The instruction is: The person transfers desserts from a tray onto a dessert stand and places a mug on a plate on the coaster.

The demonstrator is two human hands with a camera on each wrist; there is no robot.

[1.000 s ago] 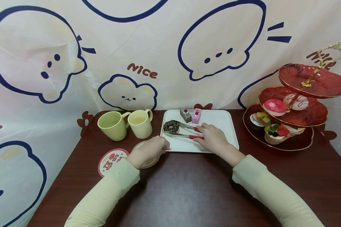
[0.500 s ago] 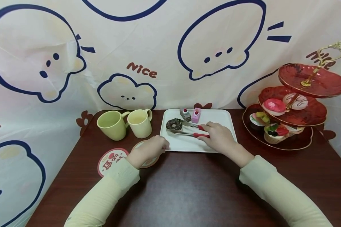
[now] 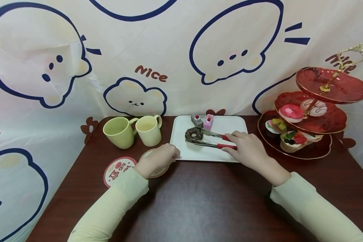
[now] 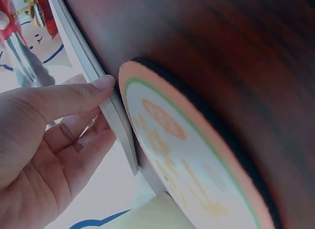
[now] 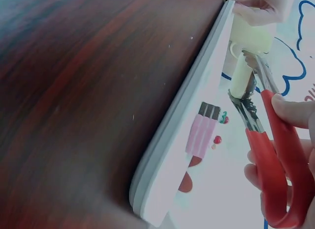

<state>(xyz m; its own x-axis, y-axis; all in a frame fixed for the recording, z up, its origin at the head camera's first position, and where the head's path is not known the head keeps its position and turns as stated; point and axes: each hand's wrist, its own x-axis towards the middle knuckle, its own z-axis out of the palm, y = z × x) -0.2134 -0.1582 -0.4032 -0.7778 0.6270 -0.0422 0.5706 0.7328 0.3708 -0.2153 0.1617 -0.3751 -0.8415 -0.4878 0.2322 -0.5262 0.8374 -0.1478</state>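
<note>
My right hand (image 3: pixel 250 148) grips red-handled metal tongs (image 3: pixel 227 147). Between the tong tips sits a chocolate doughnut (image 3: pixel 194 130), close over the left half of a white tray (image 3: pixel 210 155). In the right wrist view the handles (image 5: pixel 276 175) spread apart in the fingers, and the dark doughnut is partly hidden by the tips. My left hand (image 3: pixel 160 158) holds the tray's near left corner; in the left wrist view its thumb (image 4: pixel 101 84) presses the rim with fingers on the other side. A brown cake slice (image 3: pixel 197 121) and a pink cake slice (image 3: pixel 208 123) stand at the tray's back.
A green mug (image 3: pixel 120 133) and a pale yellow mug (image 3: pixel 149 131) stand left of the tray. Two round coasters, one red-rimmed (image 3: pixel 118 169) and one orange-rimmed (image 4: pixel 192 155), lie near my left hand. A red tiered stand (image 3: pixel 317 114) with several pastries is at the right.
My right hand, the tongs and the doughnut between their tips have moved to the right across the tray. The left hand stays at the tray's corner.
</note>
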